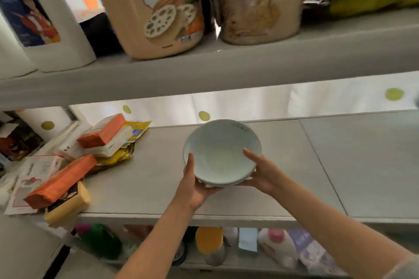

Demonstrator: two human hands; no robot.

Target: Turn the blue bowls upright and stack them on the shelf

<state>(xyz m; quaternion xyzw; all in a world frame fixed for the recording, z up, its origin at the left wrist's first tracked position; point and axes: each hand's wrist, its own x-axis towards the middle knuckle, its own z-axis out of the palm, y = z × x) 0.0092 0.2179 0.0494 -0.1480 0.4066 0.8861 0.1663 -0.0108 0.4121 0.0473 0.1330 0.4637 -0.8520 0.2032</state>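
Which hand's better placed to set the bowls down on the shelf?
Left, likely: the left hand cups under the stacked blue bowls, thumb on the rim; the right hand only grips the right rim.

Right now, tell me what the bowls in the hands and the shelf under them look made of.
Bowls: likely glazed ceramic, pale blue and glossy; soft highlights in the well and a thick smooth rim, though melamine cannot be ruled out. Shelf: matte grey board, possibly painted metal or laminate; flat and dull, with a thin seam between panels.
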